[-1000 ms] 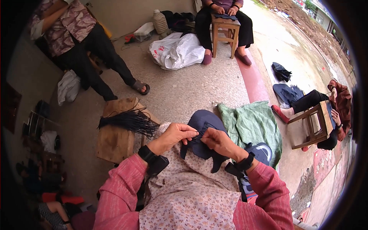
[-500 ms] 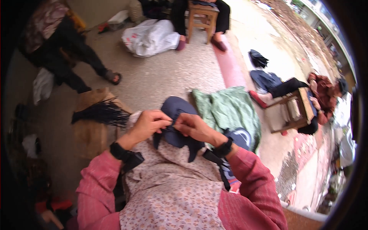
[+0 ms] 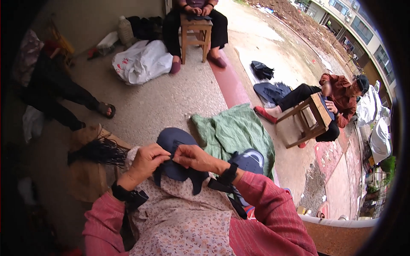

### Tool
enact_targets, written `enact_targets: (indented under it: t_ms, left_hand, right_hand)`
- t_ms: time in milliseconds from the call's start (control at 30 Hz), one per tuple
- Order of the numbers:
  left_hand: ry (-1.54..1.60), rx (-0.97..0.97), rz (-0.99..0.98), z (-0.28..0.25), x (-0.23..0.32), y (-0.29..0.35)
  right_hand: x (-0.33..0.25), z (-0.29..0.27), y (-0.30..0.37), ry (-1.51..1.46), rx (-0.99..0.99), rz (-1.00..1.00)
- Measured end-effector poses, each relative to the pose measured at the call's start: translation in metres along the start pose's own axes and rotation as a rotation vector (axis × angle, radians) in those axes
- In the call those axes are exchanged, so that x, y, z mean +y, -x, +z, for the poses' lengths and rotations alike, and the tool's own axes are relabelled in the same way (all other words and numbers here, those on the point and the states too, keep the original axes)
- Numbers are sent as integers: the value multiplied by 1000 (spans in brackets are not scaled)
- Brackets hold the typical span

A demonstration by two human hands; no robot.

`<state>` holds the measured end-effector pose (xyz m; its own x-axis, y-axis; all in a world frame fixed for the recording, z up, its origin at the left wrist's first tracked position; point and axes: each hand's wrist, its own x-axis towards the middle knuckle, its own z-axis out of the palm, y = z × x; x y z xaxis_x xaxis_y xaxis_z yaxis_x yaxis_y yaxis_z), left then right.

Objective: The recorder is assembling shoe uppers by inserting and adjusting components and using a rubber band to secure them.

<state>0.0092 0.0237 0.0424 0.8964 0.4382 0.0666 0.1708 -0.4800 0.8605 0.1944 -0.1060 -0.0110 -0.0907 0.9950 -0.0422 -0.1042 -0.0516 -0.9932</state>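
Note:
A dark blue, flat, sole-shaped piece [image 3: 170,137] with strips hanging from its lower edge lies over my lap, on a flowered apron [image 3: 183,222]. Above the middle of the piece, my left hand [image 3: 148,160] is closed in a pinch of thumb and forefinger. Close beside it my right hand [image 3: 195,158] is pinched too, its fingertips almost meeting the left ones. Whatever is between the fingertips is too small to make out. Left of my left hand lies a bundle of thin black cords [image 3: 98,151].
A green cloth [image 3: 235,132] spreads to the right, with another dark blue sole-shaped piece [image 3: 252,161] at its near edge. One person sits behind a wooden stool [image 3: 195,26] ahead; another works at a stool [image 3: 304,119] on the right. A white sack [image 3: 143,62] lies ahead left.
The view has swung so the scene sits lower and further left. Both hands stay pinched together over the dark blue piece. The person at the right has come more fully into view.

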Motion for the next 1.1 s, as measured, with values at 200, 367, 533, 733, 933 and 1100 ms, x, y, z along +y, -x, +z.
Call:
enact_targets:
  t_ms: [200, 367, 533, 733, 933, 1100]
  left_hand:
    - [191, 25, -156, 0, 7, 10]
    - [211, 54, -159, 1, 6, 7]
    - [309, 95, -159, 10, -4, 5]
    - [281, 77, -197, 11, -4, 4]
    - [221, -16, -217, 0, 4, 2]
    - [276, 30, -256, 5, 6, -4]
  right_hand:
    - [-1, 2, 4, 15, -2, 35]
    - [0, -1, 0, 25, -3, 15]
    - [-1, 0, -1, -29, -3, 36]
    - [1, 0, 0, -5, 1, 48]
    - [-3, -2, 2, -36, -13, 52]
    - [-6, -3, 2, -50, -14, 47]
